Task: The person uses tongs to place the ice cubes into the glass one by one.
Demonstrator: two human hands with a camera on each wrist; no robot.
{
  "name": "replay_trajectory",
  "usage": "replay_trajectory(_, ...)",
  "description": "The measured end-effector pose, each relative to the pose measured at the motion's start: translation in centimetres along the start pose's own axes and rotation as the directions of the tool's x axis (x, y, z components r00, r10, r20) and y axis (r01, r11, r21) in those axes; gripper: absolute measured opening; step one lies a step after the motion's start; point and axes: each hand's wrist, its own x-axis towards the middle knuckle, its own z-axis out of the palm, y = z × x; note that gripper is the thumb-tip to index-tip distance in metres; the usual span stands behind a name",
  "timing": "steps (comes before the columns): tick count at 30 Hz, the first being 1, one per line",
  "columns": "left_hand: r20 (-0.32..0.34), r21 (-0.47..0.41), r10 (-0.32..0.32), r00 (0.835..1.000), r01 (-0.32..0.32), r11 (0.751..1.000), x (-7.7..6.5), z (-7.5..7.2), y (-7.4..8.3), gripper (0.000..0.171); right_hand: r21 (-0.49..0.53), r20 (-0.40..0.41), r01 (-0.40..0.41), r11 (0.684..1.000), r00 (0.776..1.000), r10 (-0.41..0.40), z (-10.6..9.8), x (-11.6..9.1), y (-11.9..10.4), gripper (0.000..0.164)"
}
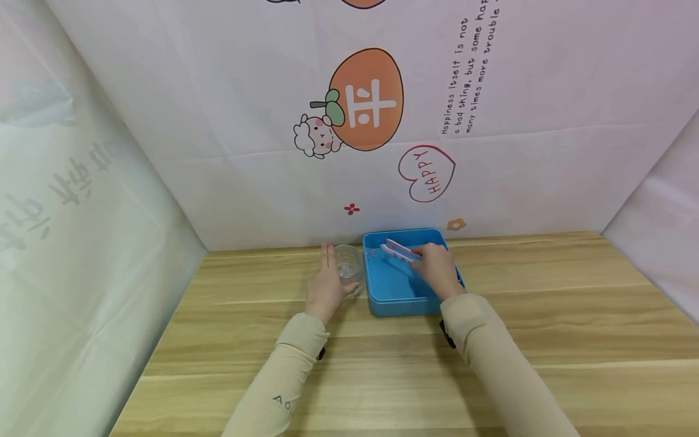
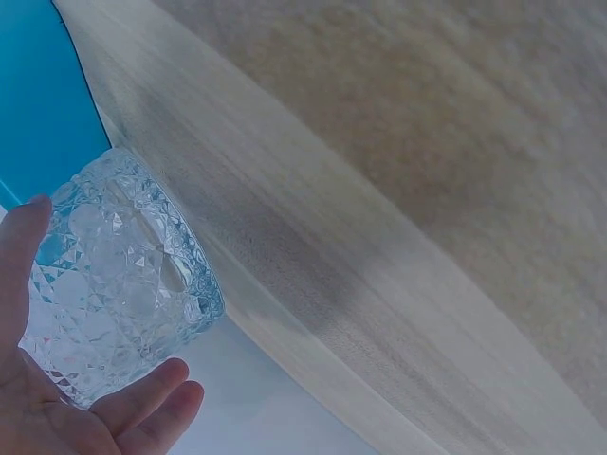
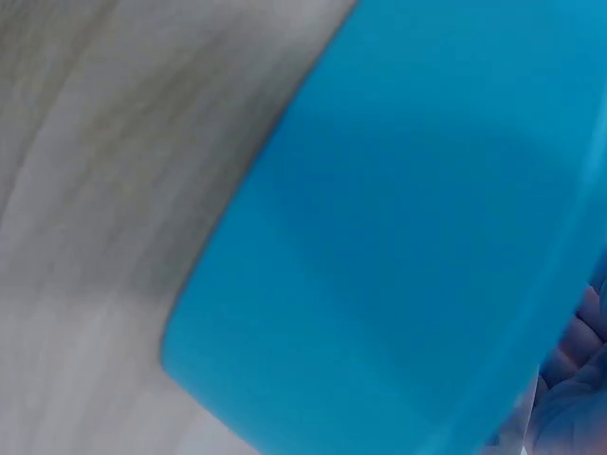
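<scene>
My left hand (image 1: 326, 285) holds a clear glass bowl (image 1: 349, 267), the thumb on its near side and the fingers along its far left. In the left wrist view the cut-diamond pattern of the glass bowl (image 2: 114, 275) shows between thumb and fingers. Over a blue plastic box (image 1: 401, 308) my right hand (image 1: 437, 268) grips pale pink tongs (image 1: 398, 250), which point left. Something small and see-through (image 1: 374, 252) is at the box's left inner side, near the tong tips. The box's outer wall (image 3: 379, 237) hides most of my right hand in the right wrist view.
Box and bowl stand side by side at the back of a wood-grain table (image 1: 246, 346). Right behind them rises a white printed sheet (image 1: 262, 194). Another white sheet (image 1: 93, 261) hangs along the left side.
</scene>
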Motion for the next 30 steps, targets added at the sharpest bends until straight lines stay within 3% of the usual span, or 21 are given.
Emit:
replay_trajectory(11,-0.022,0.006,0.012,1.000,-0.012,1.000,0.0,0.1,-0.2,0.105,0.020,-0.050,0.085,0.996,0.995,-0.084,-1.7,-0.5,-1.7,0.030)
replay_trajectory(19,-0.045,-0.001,0.032,0.998,-0.032,0.999,-0.3,-0.2,-0.1,0.104,0.096,0.028,0.106,0.990,0.994,-0.109,-2.2,-1.3,-4.1,0.032)
replay_trajectory(30,-0.031,0.006,0.029,0.999,-0.029,1.000,-0.3,-0.2,-0.1,0.103,0.070,0.106,0.188,0.980,0.975,-0.195,-1.5,-2.0,-5.9,0.033)
